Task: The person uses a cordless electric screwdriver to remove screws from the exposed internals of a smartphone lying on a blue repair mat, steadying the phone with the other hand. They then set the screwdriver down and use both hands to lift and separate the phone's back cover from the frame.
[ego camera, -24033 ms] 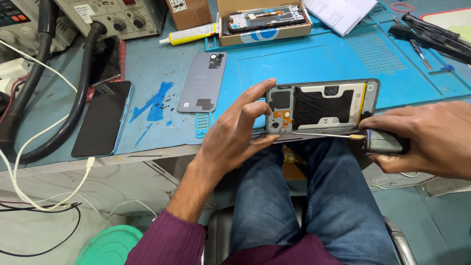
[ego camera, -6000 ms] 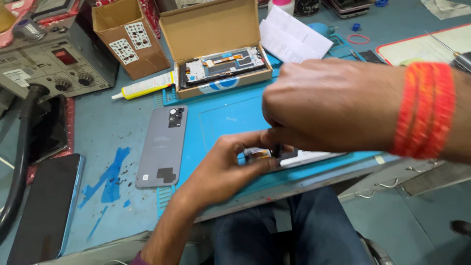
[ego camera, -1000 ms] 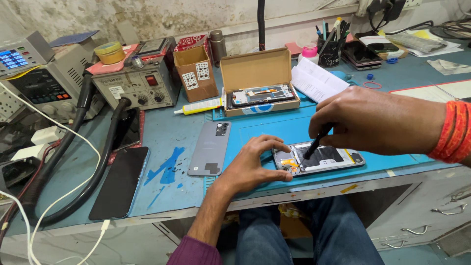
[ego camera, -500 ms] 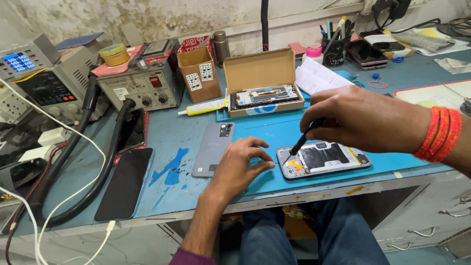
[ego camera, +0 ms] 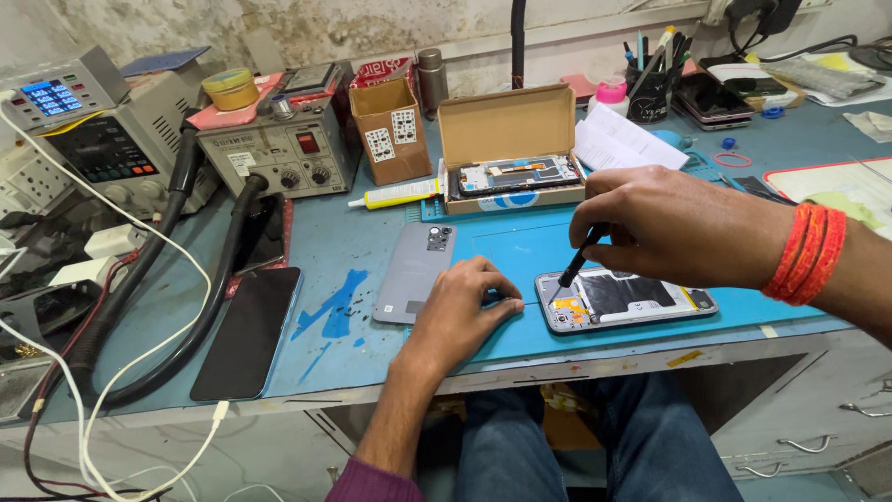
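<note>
— Looking down from the head camera, I see the opened phone lying flat on the blue mat, its long side close along the front edge of the worktop. What do you have on the hands?

— My right hand is pinched shut around a thin black tool, the tip angled down onto the phone's left end, by the orange parts there. An orange thread band sits on that wrist.

— And the left?

— My left hand rests on the mat just left of the phone, fingers curled under, knuckles down. It is grasping nothing that I can see. Fingertips are near the phone's left edge; I cannot tell whether they touch it.

— Any open room?

— Between the phone and the cardboard box holding a display part there is a bare strip of mat. Left of my hand lies the grey back cover, camera end pointing away, and further left a dark phone face down near the front edge, a white cable at its lower end. Black hoses run from the grey soldering station across that left side, so it is crowded there. A yellow-white glue tube lies just beside the box.
</note>
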Motion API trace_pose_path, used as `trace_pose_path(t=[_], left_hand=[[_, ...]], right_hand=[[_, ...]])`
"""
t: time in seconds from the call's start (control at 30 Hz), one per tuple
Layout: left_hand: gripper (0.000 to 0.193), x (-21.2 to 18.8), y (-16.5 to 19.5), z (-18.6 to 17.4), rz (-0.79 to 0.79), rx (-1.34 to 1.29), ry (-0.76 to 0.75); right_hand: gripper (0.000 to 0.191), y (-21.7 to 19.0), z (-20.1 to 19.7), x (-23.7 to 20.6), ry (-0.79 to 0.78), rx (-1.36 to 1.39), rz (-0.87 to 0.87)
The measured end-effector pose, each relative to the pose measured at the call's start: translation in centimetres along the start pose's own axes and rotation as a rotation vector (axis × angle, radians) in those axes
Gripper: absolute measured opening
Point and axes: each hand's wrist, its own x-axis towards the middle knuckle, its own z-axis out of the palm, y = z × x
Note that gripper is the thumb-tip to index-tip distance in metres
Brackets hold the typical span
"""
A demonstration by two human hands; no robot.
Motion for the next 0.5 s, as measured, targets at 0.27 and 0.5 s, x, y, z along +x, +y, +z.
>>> trace_pose_path(t=[0.27,0.5], left_hand=[[0.013,0.0,0.0,0.1,0.01,0.023,-0.012],[0.013,0.1,0.0,0.1,0.017,0.003,-0.013]], right_hand=[[0.019,-0.2,-0.2,0.7,-0.005,-0.026,-0.049],[0.03,-1.4,-0.2,2.4,-0.148,-0.156,0.154]])
